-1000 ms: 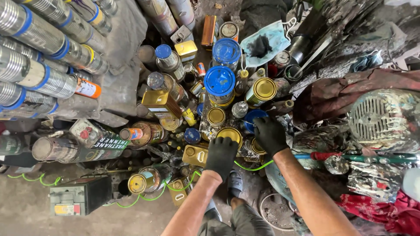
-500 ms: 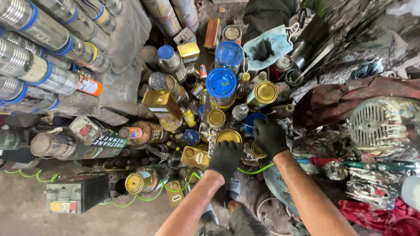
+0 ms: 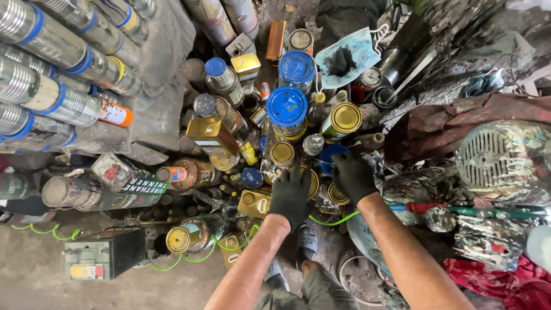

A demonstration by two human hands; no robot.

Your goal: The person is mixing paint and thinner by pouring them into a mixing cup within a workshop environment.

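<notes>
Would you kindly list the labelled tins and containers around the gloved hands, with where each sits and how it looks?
Blue-lidded can: round, upright, beyond the left hand.
Gold-lidded can: round, tilted, beyond the right hand.
Rectangular tin: gold top, tilted, left of centre.
Dark labelled can: lying on its side, white lettering, far left.
Orange-labelled tube: upper left, among silver cylinders.
Battery box: dark block, yellow sticker, bottom left.

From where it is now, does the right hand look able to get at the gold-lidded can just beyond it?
Probably yes. The gloved right hand sits just short of the gold-lidded can, whose lid faces up uncovered; only a blue lid lies between.
</notes>
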